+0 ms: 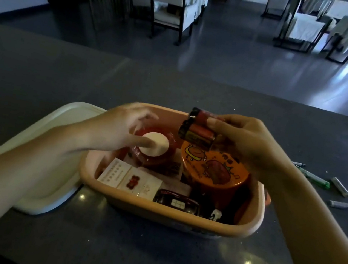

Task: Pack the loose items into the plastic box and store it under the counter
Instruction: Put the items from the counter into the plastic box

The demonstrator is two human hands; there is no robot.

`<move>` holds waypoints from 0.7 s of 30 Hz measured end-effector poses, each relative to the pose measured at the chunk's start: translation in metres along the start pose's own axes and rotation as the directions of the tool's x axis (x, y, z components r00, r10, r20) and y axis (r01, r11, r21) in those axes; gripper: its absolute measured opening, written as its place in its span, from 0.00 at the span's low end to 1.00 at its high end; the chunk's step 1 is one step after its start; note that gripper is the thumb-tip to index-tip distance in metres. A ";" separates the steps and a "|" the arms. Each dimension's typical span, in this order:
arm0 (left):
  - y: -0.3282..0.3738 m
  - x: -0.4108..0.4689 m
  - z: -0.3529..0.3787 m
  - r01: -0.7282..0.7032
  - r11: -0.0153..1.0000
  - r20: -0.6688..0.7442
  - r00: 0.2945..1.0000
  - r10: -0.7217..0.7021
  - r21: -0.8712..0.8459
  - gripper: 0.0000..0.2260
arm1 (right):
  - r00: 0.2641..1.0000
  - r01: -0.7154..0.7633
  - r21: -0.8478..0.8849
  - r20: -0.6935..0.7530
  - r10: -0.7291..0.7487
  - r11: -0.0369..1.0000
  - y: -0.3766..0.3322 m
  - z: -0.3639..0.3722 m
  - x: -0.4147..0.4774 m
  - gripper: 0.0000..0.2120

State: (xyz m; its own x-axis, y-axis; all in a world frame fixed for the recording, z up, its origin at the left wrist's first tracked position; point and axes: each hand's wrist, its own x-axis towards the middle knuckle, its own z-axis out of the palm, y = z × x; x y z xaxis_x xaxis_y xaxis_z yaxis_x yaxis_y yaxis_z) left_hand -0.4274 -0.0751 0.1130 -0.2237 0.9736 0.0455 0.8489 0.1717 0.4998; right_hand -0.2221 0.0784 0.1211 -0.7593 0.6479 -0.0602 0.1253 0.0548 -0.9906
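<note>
A peach plastic box (178, 217) stands on the dark counter (150, 252). Inside it are a red roll with a white centre (154, 149), an orange round tin (214, 171), small printed cards (130, 178) and a dark object (177, 202). My left hand (121, 128) hovers over the box with spread fingers, its thumb touching the red roll. Above the orange tin, my right hand (246, 140) grips a pack of red and black batteries (198, 129). The box's white lid (37, 147) lies flat to the left, partly under my left arm.
Loose on the counter to the right lie a green pen (315, 178) and two small grey batteries (340, 190) (340, 204). Beyond the counter's far edge is a dining room with white-covered chairs (175, 7) and tables.
</note>
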 end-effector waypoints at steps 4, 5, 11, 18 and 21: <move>-0.012 0.005 0.027 -0.012 0.988 0.102 0.995 -0.004 0.152 0.25 | 0.999 0.012 0.042 -0.052 -0.010 0.999 -0.004 -0.008 0.001 0.19; -0.013 0.009 0.033 -0.022 0.985 0.125 0.992 0.000 0.172 0.27 | 0.999 0.007 0.038 -0.053 -0.005 0.999 -0.004 -0.008 0.001 0.19; -0.019 0.029 0.043 -0.032 0.973 0.145 0.989 -0.002 0.227 0.32 | 0.999 -0.027 0.019 -0.041 0.028 0.999 0.006 -0.001 0.003 0.20; -0.032 0.023 0.025 0.086 0.913 0.120 0.982 -0.145 0.399 0.37 | 0.997 -0.057 -0.053 -0.055 0.054 0.997 0.011 0.008 0.014 0.18; -0.028 0.018 0.022 0.077 0.937 0.157 0.978 -0.138 0.340 0.37 | 0.998 -0.043 -0.166 -0.043 0.036 0.985 0.012 0.019 0.021 0.16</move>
State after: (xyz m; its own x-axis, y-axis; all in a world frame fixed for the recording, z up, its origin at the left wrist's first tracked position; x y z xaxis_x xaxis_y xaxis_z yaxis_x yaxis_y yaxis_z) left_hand -0.4442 -0.0594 0.0808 -0.2605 0.9521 -0.1600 0.9412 0.2874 0.1779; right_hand -0.2487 0.0778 0.1061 -0.7262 0.6814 -0.0910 0.2622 0.1521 -0.9530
